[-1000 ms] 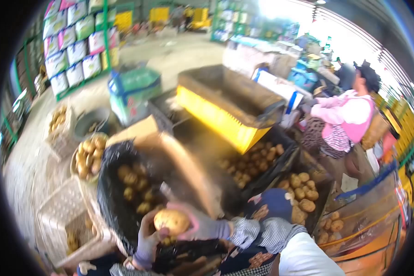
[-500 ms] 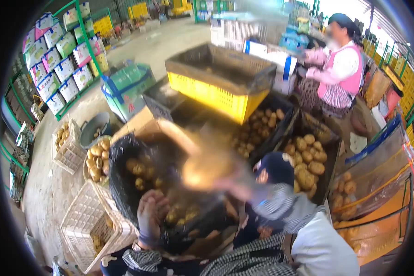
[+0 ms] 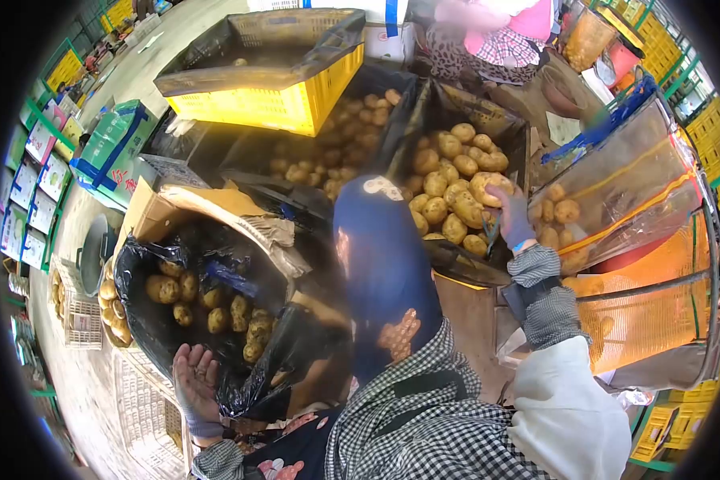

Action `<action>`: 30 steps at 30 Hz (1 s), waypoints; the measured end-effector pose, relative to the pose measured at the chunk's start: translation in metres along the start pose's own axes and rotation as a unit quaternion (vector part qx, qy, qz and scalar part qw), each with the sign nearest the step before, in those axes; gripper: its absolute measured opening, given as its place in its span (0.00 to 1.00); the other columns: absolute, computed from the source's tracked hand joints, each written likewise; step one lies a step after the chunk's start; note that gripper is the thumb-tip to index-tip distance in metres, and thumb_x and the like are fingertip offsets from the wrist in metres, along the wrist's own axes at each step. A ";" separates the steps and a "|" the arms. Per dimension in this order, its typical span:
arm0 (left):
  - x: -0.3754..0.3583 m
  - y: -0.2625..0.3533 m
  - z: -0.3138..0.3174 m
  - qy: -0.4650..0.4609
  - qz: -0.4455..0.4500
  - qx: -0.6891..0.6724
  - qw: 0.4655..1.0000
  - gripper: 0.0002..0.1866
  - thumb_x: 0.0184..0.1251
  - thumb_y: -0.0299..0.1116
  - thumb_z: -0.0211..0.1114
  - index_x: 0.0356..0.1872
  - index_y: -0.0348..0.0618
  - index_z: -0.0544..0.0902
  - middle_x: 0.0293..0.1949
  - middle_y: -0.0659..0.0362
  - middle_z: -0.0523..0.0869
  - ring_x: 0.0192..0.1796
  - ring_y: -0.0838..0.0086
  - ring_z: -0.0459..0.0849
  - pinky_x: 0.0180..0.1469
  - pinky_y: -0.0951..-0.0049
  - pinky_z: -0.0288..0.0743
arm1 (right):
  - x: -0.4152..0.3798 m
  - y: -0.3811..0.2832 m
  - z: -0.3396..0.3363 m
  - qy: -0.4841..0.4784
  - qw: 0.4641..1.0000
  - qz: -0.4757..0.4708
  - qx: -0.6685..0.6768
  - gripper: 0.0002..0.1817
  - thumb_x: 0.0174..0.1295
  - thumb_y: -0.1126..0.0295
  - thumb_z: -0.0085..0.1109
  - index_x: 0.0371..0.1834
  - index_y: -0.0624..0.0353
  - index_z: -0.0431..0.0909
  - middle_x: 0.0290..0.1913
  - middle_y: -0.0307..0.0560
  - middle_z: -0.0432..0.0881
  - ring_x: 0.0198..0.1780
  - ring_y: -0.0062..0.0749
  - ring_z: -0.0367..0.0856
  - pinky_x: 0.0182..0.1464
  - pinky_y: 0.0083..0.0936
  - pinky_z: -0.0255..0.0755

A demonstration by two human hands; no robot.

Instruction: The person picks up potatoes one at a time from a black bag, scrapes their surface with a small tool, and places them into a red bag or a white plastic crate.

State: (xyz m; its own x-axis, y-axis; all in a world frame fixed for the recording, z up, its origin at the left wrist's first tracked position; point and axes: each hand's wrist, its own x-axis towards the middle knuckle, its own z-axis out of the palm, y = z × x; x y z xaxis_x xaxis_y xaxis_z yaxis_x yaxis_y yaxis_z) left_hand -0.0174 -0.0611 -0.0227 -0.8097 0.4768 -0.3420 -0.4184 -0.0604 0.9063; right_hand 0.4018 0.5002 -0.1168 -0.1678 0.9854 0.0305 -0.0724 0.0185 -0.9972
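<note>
My right hand (image 3: 510, 214) is closed around the side of a large potato (image 3: 488, 189) at the right edge of a black-lined crate (image 3: 488, 104). Smaller yellowish potatoes (image 3: 444, 186) fill that crate. On the left, my left hand (image 3: 197, 386) rests open, palm up and fingers slightly curled, with nothing in it. It is beside the near edge of a box lined with black plastic (image 3: 148, 324). Several potatoes (image 3: 216, 308) and a crumpled blue strip (image 3: 232, 278) lie inside that box.
A yellow crate (image 3: 256, 108) stands on dark crates ahead, with more potatoes (image 3: 320, 172) beneath. At right is an orange mesh bag (image 3: 656, 296) on a frame. White baskets (image 3: 148, 416) stand at left. Another person (image 3: 504, 48) sits across from me, near the top.
My right hand, with a potato, has moved from over the black-lined box to the potato crate at right. My view has turned downward and right. My left hand stays by the box.
</note>
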 end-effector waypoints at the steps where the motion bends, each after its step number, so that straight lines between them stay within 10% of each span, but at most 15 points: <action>1: -0.001 0.001 0.001 0.005 -0.012 0.004 1.000 0.25 0.80 0.45 0.49 0.71 0.44 0.67 0.61 0.53 0.78 0.59 0.66 0.81 0.61 0.68 0.78 | 0.002 0.014 -0.003 0.004 1.000 0.016 0.009 0.29 0.55 0.70 0.71 0.60 0.61 0.71 0.49 0.48 0.81 0.45 0.38 0.85 0.40 0.36 0.85; 3: -0.002 0.005 0.006 0.006 -0.023 0.018 1.000 0.25 0.79 0.46 0.52 0.69 0.43 0.68 0.58 0.52 0.80 0.57 0.66 0.82 0.58 0.68 0.79 | 0.016 0.041 0.002 0.015 0.993 0.089 0.071 0.28 0.55 0.70 0.71 0.59 0.60 0.72 0.48 0.49 0.81 0.45 0.39 0.85 0.41 0.37 0.84; 9: 0.012 0.026 0.023 0.008 -0.029 0.055 0.998 0.26 0.77 0.46 0.55 0.69 0.44 0.69 0.57 0.51 0.80 0.56 0.65 0.82 0.59 0.65 0.77 | 0.091 0.073 0.012 -0.137 0.948 -0.180 -0.225 0.12 0.68 0.66 0.56 0.49 0.59 0.79 0.44 0.47 0.82 0.43 0.39 0.81 0.48 0.30 0.78; 12: 0.032 0.034 0.024 0.030 -0.021 0.072 0.997 0.23 0.77 0.47 0.56 0.64 0.43 0.74 0.53 0.54 0.84 0.49 0.68 0.85 0.54 0.68 0.80 | 0.120 -0.017 0.080 -0.160 0.983 -0.005 0.088 0.06 0.66 0.68 0.56 0.38 0.57 0.80 0.36 0.42 0.81 0.43 0.30 0.78 0.51 0.29 0.71; 15: 0.063 0.053 0.021 0.050 -0.091 0.175 0.979 0.24 0.79 0.51 0.50 0.62 0.45 0.75 0.51 0.55 0.84 0.52 0.67 0.84 0.57 0.69 0.77 | 0.196 -0.075 0.116 -0.386 0.878 0.027 0.284 0.19 0.71 0.68 0.47 0.57 0.70 0.76 0.57 0.57 0.80 0.65 0.44 0.74 0.75 0.39 0.59; 17: 0.097 0.040 0.008 0.082 -0.083 0.199 0.973 0.16 0.77 0.41 0.53 0.49 0.46 0.86 0.39 0.59 0.88 0.44 0.71 0.86 0.48 0.71 0.79 | 0.104 -0.168 0.216 -0.217 0.940 0.026 0.261 0.28 0.74 0.68 0.38 0.73 0.74 0.57 0.73 0.64 0.63 0.74 0.46 0.62 0.81 0.41 0.47; 19: 0.164 0.006 -0.029 0.035 -0.119 0.284 0.951 0.14 0.74 0.39 0.56 0.49 0.48 0.86 0.40 0.58 0.88 0.44 0.70 0.86 0.49 0.71 0.79 | 0.050 -0.213 0.270 -0.329 0.912 0.022 0.244 0.31 0.75 0.66 0.38 0.74 0.76 0.51 0.75 0.64 0.58 0.76 0.46 0.60 0.81 0.39 0.47; 23: 0.231 -0.064 -0.042 -0.072 -0.153 0.617 0.768 0.14 0.72 0.38 0.58 0.52 0.48 0.83 0.44 0.57 0.86 0.46 0.69 0.85 0.51 0.69 0.78 | -0.046 -0.199 0.342 -0.497 0.847 0.033 0.183 0.30 0.75 0.64 0.42 0.74 0.73 0.56 0.71 0.62 0.65 0.70 0.43 0.69 0.74 0.37 0.62; 30: 0.247 -0.174 -0.039 -0.265 -0.183 0.787 0.526 0.17 0.70 0.36 0.60 0.58 0.48 0.78 0.50 0.56 0.84 0.51 0.66 0.84 0.55 0.67 0.78 | -0.111 -0.139 0.381 -0.447 0.886 0.117 0.049 0.24 0.75 0.62 0.46 0.67 0.67 0.70 0.56 0.53 0.81 0.52 0.33 0.83 0.57 0.30 0.77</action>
State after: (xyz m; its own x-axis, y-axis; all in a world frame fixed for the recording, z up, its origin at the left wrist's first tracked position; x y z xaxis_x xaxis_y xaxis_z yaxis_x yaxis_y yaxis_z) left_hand -0.1609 0.0326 -0.2746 -0.3906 0.4056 -0.8264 0.6904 0.7229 0.0285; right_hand 0.0564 0.3237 0.0449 -0.8973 0.4320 -0.0903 -0.0104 -0.2252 -0.9742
